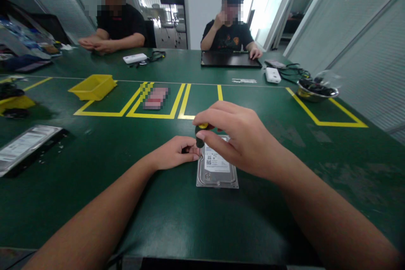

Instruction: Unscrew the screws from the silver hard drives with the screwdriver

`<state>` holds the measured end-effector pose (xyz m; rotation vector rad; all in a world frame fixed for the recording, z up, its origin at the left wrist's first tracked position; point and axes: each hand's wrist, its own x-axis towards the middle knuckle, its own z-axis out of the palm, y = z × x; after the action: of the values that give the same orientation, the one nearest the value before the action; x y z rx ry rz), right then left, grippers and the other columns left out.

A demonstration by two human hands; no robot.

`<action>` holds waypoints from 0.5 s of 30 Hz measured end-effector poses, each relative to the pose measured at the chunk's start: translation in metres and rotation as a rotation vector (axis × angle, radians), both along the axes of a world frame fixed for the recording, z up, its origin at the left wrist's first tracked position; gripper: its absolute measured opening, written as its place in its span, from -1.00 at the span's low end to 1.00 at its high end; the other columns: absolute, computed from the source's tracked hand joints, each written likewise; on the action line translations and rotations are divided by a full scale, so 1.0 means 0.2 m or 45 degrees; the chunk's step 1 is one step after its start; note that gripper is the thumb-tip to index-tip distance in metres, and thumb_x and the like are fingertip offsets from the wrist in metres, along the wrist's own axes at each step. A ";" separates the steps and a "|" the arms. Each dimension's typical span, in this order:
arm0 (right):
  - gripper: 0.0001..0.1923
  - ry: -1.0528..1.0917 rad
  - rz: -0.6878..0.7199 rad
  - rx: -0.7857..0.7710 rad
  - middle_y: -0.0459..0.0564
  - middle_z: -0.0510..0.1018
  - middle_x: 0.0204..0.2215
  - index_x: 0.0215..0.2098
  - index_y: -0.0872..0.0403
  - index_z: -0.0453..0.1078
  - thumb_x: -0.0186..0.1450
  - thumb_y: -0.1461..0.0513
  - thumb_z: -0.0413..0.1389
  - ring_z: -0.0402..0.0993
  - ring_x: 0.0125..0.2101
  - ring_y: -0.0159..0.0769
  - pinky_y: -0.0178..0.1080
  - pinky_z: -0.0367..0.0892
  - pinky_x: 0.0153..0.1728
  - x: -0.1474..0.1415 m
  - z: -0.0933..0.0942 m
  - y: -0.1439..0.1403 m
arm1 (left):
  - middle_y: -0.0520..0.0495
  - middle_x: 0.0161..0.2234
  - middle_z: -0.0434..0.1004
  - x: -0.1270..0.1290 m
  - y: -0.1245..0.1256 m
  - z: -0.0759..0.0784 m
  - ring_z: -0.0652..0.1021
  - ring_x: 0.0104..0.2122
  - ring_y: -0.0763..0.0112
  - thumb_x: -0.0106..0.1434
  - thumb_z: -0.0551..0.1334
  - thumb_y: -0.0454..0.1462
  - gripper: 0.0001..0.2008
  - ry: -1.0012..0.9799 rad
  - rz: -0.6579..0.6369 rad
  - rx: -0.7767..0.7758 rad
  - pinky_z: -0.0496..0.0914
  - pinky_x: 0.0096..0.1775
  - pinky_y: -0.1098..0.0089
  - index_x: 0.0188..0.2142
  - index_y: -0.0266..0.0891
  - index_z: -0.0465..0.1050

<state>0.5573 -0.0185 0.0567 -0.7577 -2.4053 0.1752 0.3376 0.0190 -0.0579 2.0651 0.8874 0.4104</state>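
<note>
The right hand (240, 141) has its fingers (211, 140) curled closed around the black, yellow-capped handle of a small screwdriver (200, 134), held upright over the far left corner of a silver hard drive (217, 165). The tool's tip is hidden behind the fingers, so whether it sits in a screw cannot be told. The left hand (175, 154) lies flat-knuckled on the counter (177, 215), its fingers pinched together against the drive's left edge and the base of the screwdriver; whether they hold anything small cannot be told.

The drive lies label up near the middle of the counter's near half, closer to the near edge than the far one. Judging from this pose, the work goes best with the tool kept straight upright, pressed down firmly while turning, and the left hand bracing the drive so it does not slide.

Farther out, yellow tape lines mark boxes across the counter. A yellow tray (93, 86) sits toward the far left, another hard drive (27, 145) at the left edge, a metal bowl (317, 89) toward the right edge. Two other people sit at the far edge
</note>
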 end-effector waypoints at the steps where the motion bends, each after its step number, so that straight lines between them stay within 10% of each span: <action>1: -0.83 0.003 0.006 -0.003 0.04 0.52 -0.24 -0.14 0.16 0.45 0.36 0.30 0.06 0.41 -0.21 -0.27 -0.25 0.29 -0.20 0.00 0.00 0.00 | -0.04 -0.33 0.53 0.00 0.00 0.00 0.50 -0.27 0.28 0.26 0.25 -0.12 -0.76 0.012 0.002 0.006 0.39 -0.18 0.29 -0.22 -0.26 0.50; 15: -0.77 0.062 0.104 -0.010 0.04 0.54 -0.16 -0.05 0.19 0.43 0.34 0.36 0.05 0.44 -0.15 -0.30 -0.27 0.31 -0.12 0.01 0.01 -0.01 | -0.04 -0.28 0.53 0.00 0.00 0.00 0.50 -0.23 0.28 0.27 0.25 -0.13 -0.76 0.018 0.002 -0.011 0.40 -0.15 0.28 -0.21 -0.27 0.48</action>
<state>0.5590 -0.0201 0.0579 -0.6516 -2.3917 0.2335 0.3377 0.0187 -0.0571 2.0617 0.8979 0.3930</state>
